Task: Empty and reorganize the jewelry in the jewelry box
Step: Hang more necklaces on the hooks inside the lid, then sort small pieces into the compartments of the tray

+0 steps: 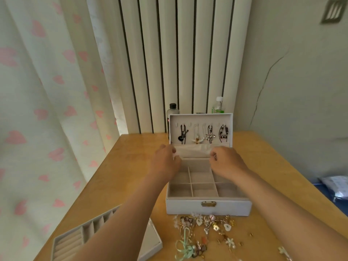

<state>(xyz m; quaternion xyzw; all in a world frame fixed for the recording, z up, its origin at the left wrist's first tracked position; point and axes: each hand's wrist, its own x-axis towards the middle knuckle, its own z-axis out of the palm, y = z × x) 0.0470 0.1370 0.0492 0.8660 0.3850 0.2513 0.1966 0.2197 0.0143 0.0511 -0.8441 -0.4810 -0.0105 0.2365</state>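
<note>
Jewelry box (pixel 188 207) — jewelry (pixel 207 224) along front edge

Place: home, bedroom-like corner.
Window side: curtain (pixel 47 110) printed with pink hearts.
Back: white column radiator (pixel 184 63); cracked painted wall (pixel 301 81) with vent (pixel 332 11).
Surface: wooden table (pixel 131 166) carrying jewelry box (pixel 207 206), loose jewelry (pixel 207 228), bottles (pixel 172 113).
</note>
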